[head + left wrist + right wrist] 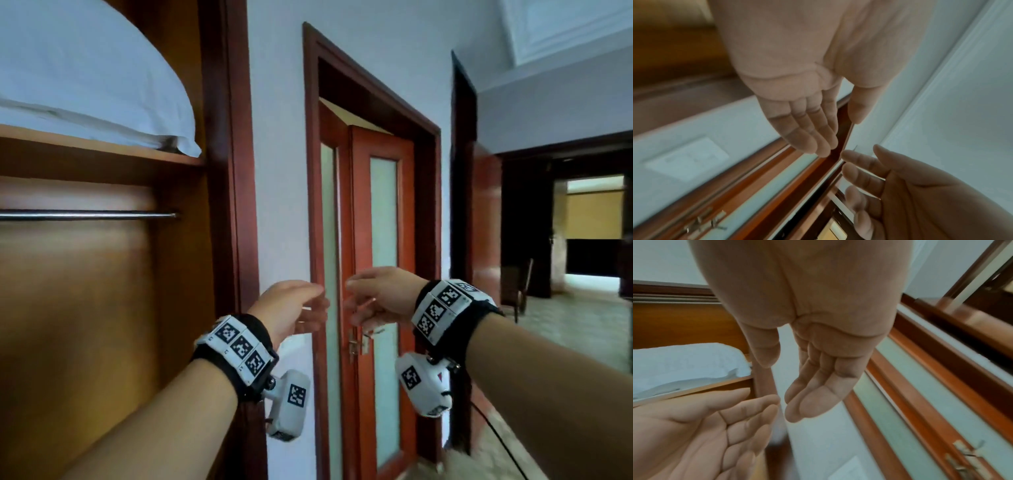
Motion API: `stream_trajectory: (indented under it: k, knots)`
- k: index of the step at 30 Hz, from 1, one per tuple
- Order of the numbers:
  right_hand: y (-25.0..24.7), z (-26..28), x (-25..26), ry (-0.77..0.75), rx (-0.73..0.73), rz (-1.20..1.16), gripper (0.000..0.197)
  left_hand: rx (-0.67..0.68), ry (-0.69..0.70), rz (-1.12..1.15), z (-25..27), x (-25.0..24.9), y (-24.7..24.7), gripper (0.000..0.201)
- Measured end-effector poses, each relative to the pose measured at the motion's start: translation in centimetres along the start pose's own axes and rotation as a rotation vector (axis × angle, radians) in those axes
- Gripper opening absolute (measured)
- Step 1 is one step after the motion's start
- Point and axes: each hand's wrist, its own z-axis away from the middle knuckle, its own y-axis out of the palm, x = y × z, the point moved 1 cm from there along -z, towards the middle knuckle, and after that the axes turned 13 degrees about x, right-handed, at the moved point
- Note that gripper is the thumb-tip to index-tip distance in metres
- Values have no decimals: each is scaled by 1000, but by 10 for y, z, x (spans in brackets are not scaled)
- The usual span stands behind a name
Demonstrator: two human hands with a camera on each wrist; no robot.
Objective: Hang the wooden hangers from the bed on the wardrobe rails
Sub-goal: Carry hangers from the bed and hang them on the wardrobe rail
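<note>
No wooden hanger shows in any view. The metal wardrobe rail (pixel 85 215) runs bare across the open wardrobe at the left, under a wooden shelf (pixel 102 147). My left hand (pixel 294 308) and right hand (pixel 373 298) are raised side by side in front of the glass-panelled door, right of the wardrobe, fingertips nearly meeting. Both hold nothing, and their fingers are relaxed and loosely extended. The left wrist view shows my left hand (pixel 807 126) empty with the right hand (pixel 890 186) beside it. The right wrist view shows the right hand (pixel 818 386) empty as well, next to the left hand (pixel 715 426).
A white pillow (pixel 85 78) lies on the wardrobe's upper shelf. A red-brown door (pixel 380 240) with frosted glass panels and a metal handle (pixel 356 342) stands ahead. At the right a dark doorway (pixel 582 222) leads to another room with a chair (pixel 517 287).
</note>
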Motion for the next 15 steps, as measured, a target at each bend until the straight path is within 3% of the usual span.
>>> stream_trajectory:
  k: [5, 15]
  knots:
    - [-89, 101, -51, 106, -160, -38, 25, 130, -34, 13, -23, 13, 133, 22]
    - [-252, 353, -173, 313, -640, -224, 27, 572, -136, 18, -50, 50, 430, 24]
